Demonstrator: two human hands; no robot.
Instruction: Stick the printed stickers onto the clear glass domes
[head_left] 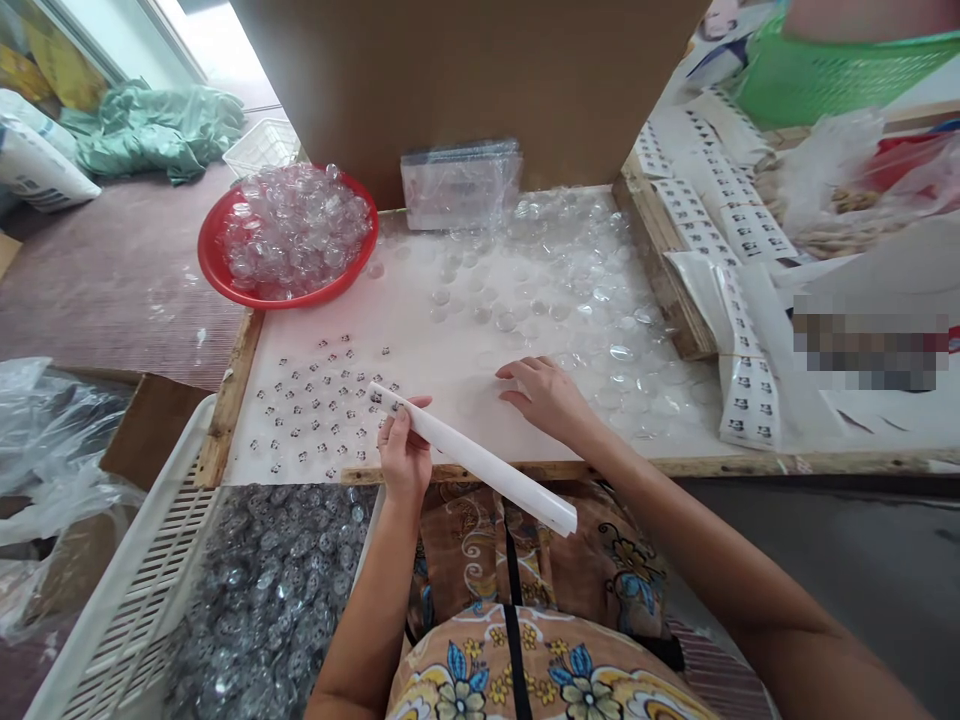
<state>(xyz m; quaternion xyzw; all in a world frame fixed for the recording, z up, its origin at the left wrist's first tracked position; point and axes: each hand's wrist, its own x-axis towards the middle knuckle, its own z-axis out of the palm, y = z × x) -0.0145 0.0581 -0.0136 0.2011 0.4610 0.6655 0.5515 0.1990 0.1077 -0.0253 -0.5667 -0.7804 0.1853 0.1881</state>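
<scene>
My left hand [406,452] is closed round a curled white sticker strip [487,468], its thumb on top near the upper end, where small black panda-like prints show. The strip slants down to the right, past the table's front edge. Just above the white tabletop [420,330], my right hand [546,398] has its fingers apart, with nothing visible in them. Clear round plastic pieces [619,353] lie scattered beyond and to the right of it. Left of my left hand, several small panda prints [315,425] sit in loose rows on the tabletop; whether each lies on a clear piece is hard to tell.
A red basin [285,295] heaped with clear pieces stands back left. Behind the table rises a cardboard box [465,80], with a clear plastic packet [459,188] against it. A white crate [142,610] below holds printed clear pieces. More sticker strips [750,390] lie right, past a wooden bar [667,270].
</scene>
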